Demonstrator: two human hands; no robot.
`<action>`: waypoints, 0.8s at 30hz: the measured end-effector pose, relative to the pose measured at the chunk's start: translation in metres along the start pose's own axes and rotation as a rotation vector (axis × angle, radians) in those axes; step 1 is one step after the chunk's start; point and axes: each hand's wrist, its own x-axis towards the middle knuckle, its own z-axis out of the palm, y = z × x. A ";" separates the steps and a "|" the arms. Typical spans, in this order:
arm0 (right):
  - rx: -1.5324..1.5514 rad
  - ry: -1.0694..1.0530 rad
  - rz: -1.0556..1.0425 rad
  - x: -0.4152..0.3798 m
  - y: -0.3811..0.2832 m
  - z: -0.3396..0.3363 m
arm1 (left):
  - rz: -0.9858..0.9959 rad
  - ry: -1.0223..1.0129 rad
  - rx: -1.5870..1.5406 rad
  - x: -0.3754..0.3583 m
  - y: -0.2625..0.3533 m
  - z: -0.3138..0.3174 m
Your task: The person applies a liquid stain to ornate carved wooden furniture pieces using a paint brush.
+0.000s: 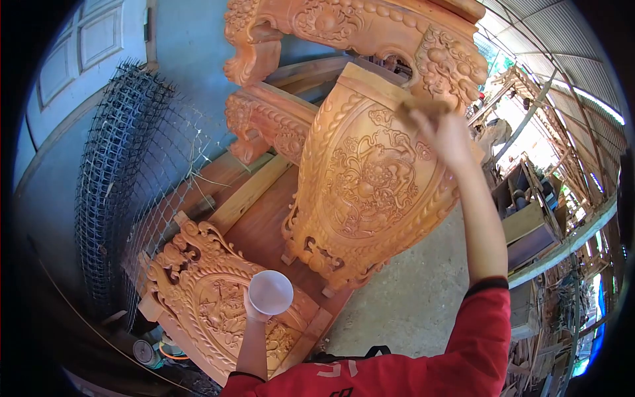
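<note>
My left hand (254, 312) grips a white bowl (271, 293) with its mouth facing up, held over a carved wooden panel (218, 301) at the lower left. My right hand (448, 139) is closed on a brown thing (423, 114), too blurred to name for certain. That brown thing is at the upper right part of a larger carved wooden panel (370, 172), which leans at a tilt and has an oval relief in its middle. The fingers of the right hand are partly smeared by motion.
Behind the large panel stands a carved wooden frame (357, 23) with thick curled legs. At the left is a roll of dark mesh (119, 172) against a blue wall (192, 59). Concrete floor (403, 291) shows at right, with a wooden box (529, 225) beyond.
</note>
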 end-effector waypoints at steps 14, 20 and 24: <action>0.138 -0.258 -0.588 -0.028 -0.034 0.030 | -0.035 -0.029 -0.005 0.011 -0.004 -0.033; 0.330 0.333 -0.440 0.033 -0.032 0.027 | -0.048 -0.074 0.037 0.008 -0.003 -0.025; 0.138 0.694 -0.724 0.038 -0.018 0.052 | -0.039 -0.064 0.037 0.013 -0.005 -0.041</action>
